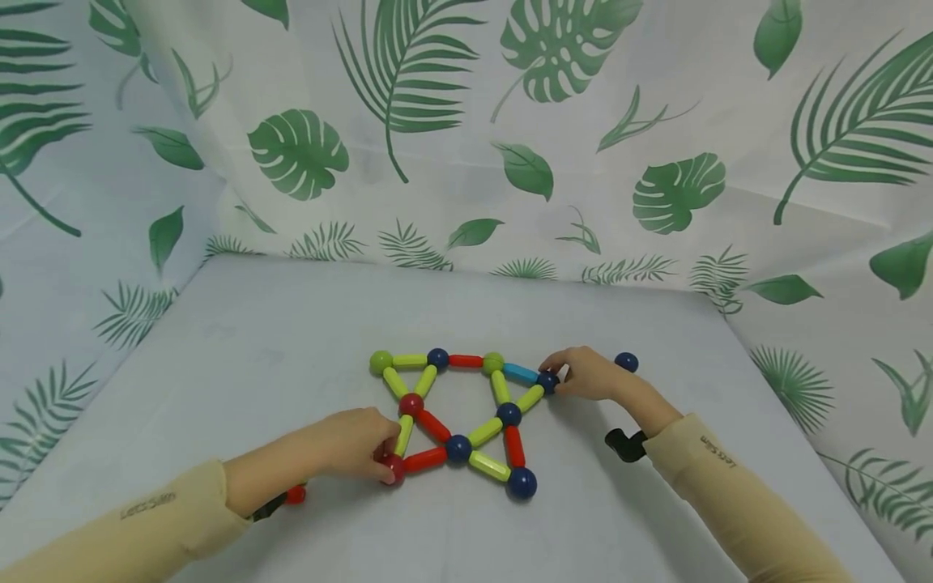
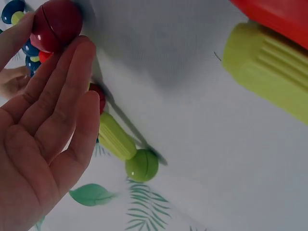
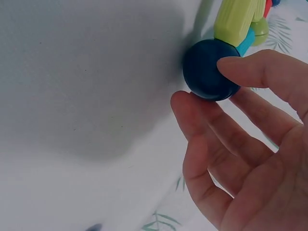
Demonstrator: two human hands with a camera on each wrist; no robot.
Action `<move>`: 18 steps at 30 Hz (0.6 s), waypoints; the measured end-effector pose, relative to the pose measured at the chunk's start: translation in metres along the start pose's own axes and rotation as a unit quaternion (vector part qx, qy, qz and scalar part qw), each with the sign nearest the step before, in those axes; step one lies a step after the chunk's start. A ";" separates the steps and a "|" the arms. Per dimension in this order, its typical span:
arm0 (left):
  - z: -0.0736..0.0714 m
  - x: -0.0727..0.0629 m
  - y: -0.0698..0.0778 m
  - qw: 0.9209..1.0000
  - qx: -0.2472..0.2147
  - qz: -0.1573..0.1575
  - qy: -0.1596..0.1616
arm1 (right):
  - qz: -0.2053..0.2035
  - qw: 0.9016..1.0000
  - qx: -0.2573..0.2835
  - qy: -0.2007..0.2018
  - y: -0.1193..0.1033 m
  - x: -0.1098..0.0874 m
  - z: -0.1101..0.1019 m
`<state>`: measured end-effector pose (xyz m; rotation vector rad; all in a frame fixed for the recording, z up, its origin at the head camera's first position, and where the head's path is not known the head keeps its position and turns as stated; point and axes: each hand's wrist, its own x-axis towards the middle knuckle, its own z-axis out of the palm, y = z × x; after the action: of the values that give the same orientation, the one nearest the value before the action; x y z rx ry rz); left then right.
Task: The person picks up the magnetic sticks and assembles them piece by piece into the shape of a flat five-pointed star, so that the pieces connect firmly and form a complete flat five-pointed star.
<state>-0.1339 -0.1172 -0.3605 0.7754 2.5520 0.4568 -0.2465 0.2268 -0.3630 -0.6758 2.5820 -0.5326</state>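
A flat figure of balls and short rods lies on the white surface, with yellow-green rods (image 1: pixel 486 431), red rods (image 1: pixel 425 460) and one blue rod (image 1: pixel 521 373) linking the balls. My left hand (image 1: pixel 357 444) pinches the red ball (image 2: pixel 57 25) at its near left corner between thumb and fingers. At the far right corner, my right hand (image 1: pixel 589 373) holds a dark blue ball (image 3: pixel 211 70), thumb on one side and fingertips on the other. A yellow-green rod and the blue rod meet at that ball. Green balls (image 1: pixel 381 362) mark the far side.
A loose dark blue ball (image 1: pixel 626 362) lies beyond my right wrist. Left of the figure, a red piece (image 1: pixel 295 495) shows beside my left wrist; a yellow-green rod (image 2: pixel 269 67) lies near it in the left wrist view. A leaf-patterned cloth (image 1: pixel 452 162) hangs behind.
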 end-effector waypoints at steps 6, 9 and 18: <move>-0.002 -0.011 -0.009 1.000 0.010 -0.015 0.015 | 0.005 1.000 0.004 -0.002 0.003 0.001 0.003; 0.000 -0.022 -0.019 0.999 0.025 -0.035 0.025 | 0.006 1.000 0.005 -0.001 0.004 0.001 0.004; 0.000 -0.065 -0.067 0.996 0.004 -0.081 0.035 | 0.003 1.000 -0.004 -0.001 0.005 0.000 0.007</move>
<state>-0.1150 -0.2077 -0.3690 0.5587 2.6561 0.4279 -0.2450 0.2285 -0.3715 -0.6718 2.5852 -0.5203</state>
